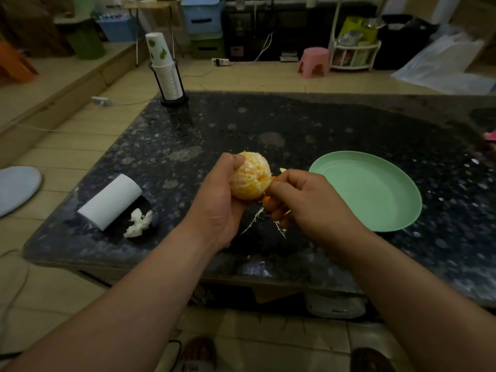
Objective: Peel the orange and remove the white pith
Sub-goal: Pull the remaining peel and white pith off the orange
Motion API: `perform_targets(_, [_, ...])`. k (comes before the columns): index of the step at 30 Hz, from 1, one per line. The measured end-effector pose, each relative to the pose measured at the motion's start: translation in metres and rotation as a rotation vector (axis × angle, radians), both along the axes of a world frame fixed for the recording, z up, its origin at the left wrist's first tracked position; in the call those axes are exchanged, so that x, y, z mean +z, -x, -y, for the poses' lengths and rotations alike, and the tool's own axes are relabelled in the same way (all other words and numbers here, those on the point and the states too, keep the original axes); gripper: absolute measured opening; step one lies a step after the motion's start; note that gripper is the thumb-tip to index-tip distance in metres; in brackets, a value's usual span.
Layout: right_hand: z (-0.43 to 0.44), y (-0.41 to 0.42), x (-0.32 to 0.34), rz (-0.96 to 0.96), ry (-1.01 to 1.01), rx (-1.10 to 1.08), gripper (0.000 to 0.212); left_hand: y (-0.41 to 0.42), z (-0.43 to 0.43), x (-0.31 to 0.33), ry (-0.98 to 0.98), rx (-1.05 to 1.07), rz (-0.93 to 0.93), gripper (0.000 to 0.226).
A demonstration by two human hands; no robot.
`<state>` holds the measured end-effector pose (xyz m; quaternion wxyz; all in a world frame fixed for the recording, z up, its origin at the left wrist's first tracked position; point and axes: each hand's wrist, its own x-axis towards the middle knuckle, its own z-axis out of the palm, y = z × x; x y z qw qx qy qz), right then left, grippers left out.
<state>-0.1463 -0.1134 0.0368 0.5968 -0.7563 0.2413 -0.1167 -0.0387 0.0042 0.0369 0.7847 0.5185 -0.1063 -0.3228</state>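
A mostly peeled orange (250, 176), pale with white pith over its flesh, is held above the dark stone table (268, 124). My left hand (220, 200) grips it from the left, thumb on top. My right hand (306, 200) is closed on pieces of orange peel (267, 200) at the fruit's right side, touching it. Thin white pith strands (252, 221) hang below both hands. What else lies inside my right hand is hidden.
An empty green plate (375, 208) sits right of my hands. A white paper roll (111, 201) and a crumpled tissue (139, 222) lie at the left. A stack of paper cups in a holder (167, 73) stands at the far left corner.
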Motion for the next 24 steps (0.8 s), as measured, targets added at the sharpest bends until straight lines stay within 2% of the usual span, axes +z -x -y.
perform_targets(6, [0.0001,-0.0009,-0.0020,0.032,-0.038,0.007,0.027,-0.0023,-0.0014,0.0018,-0.004,-0.008,0.008,0.024])
perform_targets(14, [-0.0011,0.0005,-0.0006,0.008,0.028,0.012,0.020,-0.0015,-0.0013,0.0014,-0.020,0.002,0.041,0.024])
perform_targets(24, [-0.0007,0.0022,-0.0008,0.019,0.043,0.032,0.024,-0.0016,-0.0012,0.0015,-0.041,0.027,0.017,0.023])
